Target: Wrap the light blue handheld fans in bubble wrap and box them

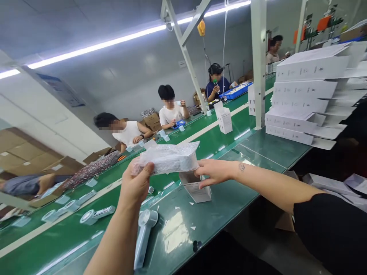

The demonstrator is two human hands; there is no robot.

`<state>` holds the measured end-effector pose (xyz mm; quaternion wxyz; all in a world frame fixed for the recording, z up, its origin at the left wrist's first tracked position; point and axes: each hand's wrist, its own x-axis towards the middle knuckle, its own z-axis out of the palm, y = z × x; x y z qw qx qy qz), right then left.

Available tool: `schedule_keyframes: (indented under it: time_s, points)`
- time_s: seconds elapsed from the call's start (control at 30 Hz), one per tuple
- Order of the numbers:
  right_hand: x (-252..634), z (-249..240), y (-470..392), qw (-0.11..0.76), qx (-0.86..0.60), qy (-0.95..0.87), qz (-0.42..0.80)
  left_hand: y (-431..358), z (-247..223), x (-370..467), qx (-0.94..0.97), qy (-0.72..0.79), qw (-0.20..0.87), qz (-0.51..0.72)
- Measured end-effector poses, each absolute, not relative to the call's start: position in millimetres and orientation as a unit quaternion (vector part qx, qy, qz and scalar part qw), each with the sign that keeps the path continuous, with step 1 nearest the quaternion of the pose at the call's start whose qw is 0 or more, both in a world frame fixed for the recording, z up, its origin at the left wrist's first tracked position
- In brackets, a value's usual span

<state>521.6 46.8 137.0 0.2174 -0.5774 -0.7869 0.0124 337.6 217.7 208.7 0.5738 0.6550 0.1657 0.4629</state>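
My left hand pinches the left end of a bubble-wrap pouch with a pale item inside, held level above the green bench. My right hand grips the pouch's right end, just over a small open white carton that stands on the bench. A light blue handheld device lies on the bench under my left forearm.
More light blue devices lie on the green conveyor. Flat white cartons are stacked at the right by a metal post. A white box stands farther along. Several seated people work across the belt.
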Motion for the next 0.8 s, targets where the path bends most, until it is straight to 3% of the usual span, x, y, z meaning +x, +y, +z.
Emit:
schedule_keyframes:
  time_s: [0.13, 0.37, 0.47, 0.57, 0.8]
  points:
    - [520.0, 122.4, 55.2, 0.331, -0.569, -0.751, 0.045, 228.7, 228.0, 310.6, 0.731, 0.206, 0.478, 0.441]
    - [512.0, 116.8, 70.9, 0.405, -0.555, -0.717, 0.115, 200.4, 270.8, 323.4, 0.962, 0.141, 0.126, 0.199]
    - [510.3, 113.4, 74.2, 0.42, -0.551, -0.714, 0.101, 186.2, 259.8, 354.5, 0.988, 0.11, 0.053, 0.094]
    - [507.7, 106.8, 71.6, 0.429, -0.55, -0.712, 0.078, 181.4, 239.2, 372.8, 0.993, 0.103, 0.05, -0.028]
    - [493.0, 70.0, 73.8, 0.52, -0.547, -0.615, 0.229, 164.3, 181.0, 340.6, 0.995, 0.044, -0.086, 0.019]
